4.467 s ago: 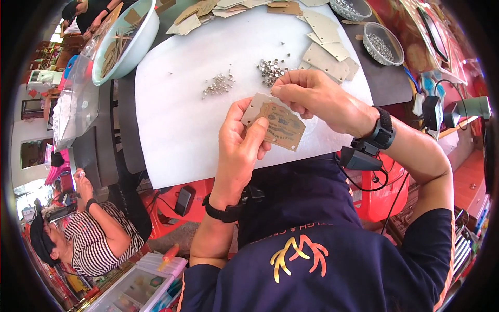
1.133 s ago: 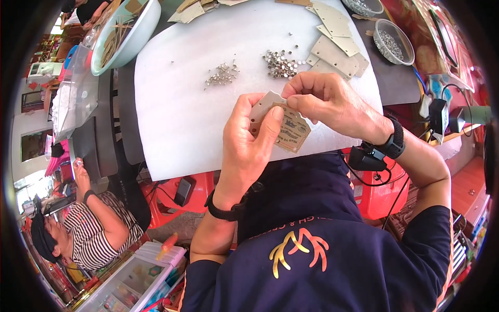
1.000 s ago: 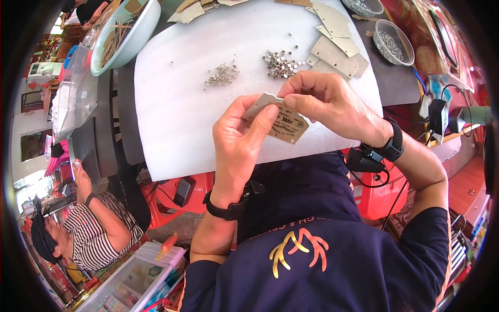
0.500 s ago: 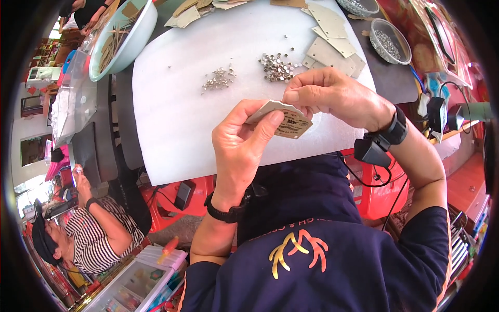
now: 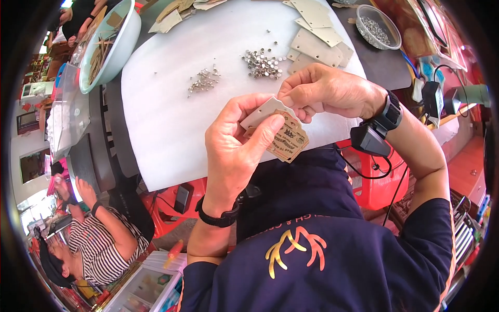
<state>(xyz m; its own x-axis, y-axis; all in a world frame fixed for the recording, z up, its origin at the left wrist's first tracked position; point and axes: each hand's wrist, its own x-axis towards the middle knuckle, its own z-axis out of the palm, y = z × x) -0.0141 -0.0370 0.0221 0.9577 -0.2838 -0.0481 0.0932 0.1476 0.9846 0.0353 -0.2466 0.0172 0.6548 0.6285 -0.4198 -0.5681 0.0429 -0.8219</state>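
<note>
My left hand (image 5: 231, 138) holds a pale, flat piece with punched holes (image 5: 255, 117) and a tan printed tag (image 5: 291, 141) on it, the thumb pressing on the face. At the upper edge of that piece my right hand (image 5: 332, 93) is closed in a pinch; whatever sits between its fingertips is hidden. Beyond the hands on the white sheet (image 5: 161, 119) lie a heap of small round silver rivet caps (image 5: 264, 65) and a looser heap of small rivet posts (image 5: 204, 81).
Pale punched pieces (image 5: 314, 47) are stacked at the back right, near a clear bowl of metal bits (image 5: 377, 28). Brown strips fill a pale blue basin (image 5: 127, 44) at the far left. A person in a striped shirt (image 5: 106, 244) sits at lower left; cables hang near my right arm.
The held piece has tilted so its printed tag faces me more fully. Both hands stay close together at its edge. My view has shifted slightly, and the person at left has moved their hands.
</note>
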